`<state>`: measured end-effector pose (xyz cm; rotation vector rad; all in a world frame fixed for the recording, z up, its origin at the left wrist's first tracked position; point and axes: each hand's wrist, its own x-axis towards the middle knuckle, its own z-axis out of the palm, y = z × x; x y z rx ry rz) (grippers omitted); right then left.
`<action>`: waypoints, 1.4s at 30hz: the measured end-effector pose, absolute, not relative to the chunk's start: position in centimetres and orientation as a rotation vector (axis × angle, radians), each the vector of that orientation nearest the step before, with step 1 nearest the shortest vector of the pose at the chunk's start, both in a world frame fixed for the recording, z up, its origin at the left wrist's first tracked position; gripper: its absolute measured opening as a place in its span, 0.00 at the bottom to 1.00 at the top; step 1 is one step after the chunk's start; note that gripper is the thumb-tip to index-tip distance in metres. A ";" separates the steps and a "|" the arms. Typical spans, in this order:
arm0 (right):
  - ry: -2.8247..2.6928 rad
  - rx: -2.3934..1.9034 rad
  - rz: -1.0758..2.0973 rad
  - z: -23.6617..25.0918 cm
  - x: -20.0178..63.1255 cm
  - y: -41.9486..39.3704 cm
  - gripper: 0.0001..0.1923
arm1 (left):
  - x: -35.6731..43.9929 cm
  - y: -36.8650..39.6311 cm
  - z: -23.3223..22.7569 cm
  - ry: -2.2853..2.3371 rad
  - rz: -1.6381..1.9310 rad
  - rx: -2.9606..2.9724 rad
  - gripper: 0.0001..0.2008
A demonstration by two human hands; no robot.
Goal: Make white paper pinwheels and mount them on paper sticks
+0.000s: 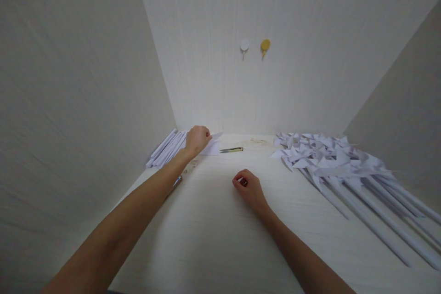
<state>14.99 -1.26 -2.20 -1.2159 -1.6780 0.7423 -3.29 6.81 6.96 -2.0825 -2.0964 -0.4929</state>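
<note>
Two bare hands rest on a pale, faintly grained surface [213, 225]. Nearest, the right hand [250, 189] lies curled into a loose fist, something small and red just showing between its fingers. Farther off, the left hand [197, 139] presses closed fingers onto a white paper sheet [212, 147] beside rolled paper sticks [167, 148]. Slim scissors [231, 149] lie just right of the sheet. White paper pinwheels [320, 154] are heaped to the right. Two wall hooks [255, 47], white and yellow, hang beyond.
</note>
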 end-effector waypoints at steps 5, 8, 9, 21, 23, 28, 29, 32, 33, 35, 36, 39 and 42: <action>-1.645 -1.184 0.767 -2.4 15.1 -1.4 0.03 | -2.3 5.7 7.9 -2.170 -1.363 -2.246 0.06; -1.524 -1.170 0.836 -2.8 15.2 -1.2 0.02 | -1.5 4.5 6.6 -2.199 -2.124 -2.309 0.08; -1.458 -1.158 0.877 -3.0 15.2 -1.1 0.04 | -1.4 4.0 5.8 -2.211 -2.321 -2.304 0.09; -1.353 -0.920 1.163 -3.1 17.1 -1.9 0.29 | -1.6 -1.0 -2.0 -2.404 -2.644 -2.174 0.19; -1.454 -0.959 1.137 -3.0 17.4 -2.2 0.21 | -1.7 -1.1 -1.9 -2.403 -2.615 -2.170 0.22; -1.462 -1.140 0.989 -2.7 17.6 -2.2 0.07 | -1.9 -1.3 -1.8 -2.454 -2.685 -2.067 0.21; -1.434 -1.158 0.970 -2.6 17.6 -2.1 0.07 | -1.9 -1.4 -1.8 -2.476 -2.666 -2.078 0.20; -1.337 -1.195 0.993 -2.6 17.8 -1.8 0.09 | -1.9 -1.6 -1.8 -2.542 -2.557 -2.183 0.20; -1.299 -1.206 1.010 -2.6 17.8 -1.6 0.10 | -1.9 -1.6 -1.8 -2.543 -2.524 -2.226 0.20; -1.236 -1.223 1.040 -2.8 17.9 -1.4 0.12 | -1.8 -1.7 -1.6 -2.506 -2.482 -2.330 0.18; -1.214 -1.225 1.051 -2.9 18.0 -1.3 0.13 | -1.8 -1.7 -1.5 -2.469 -2.471 -2.391 0.17; -1.148 -1.216 1.057 -2.9 18.2 -1.0 0.15 | -1.7 -1.7 -1.4 -2.397 -2.369 -2.591 0.15; -1.082 -1.211 1.039 -2.8 18.5 -1.0 0.16 | -1.5 -1.6 -1.6 -2.464 -2.113 -2.709 0.21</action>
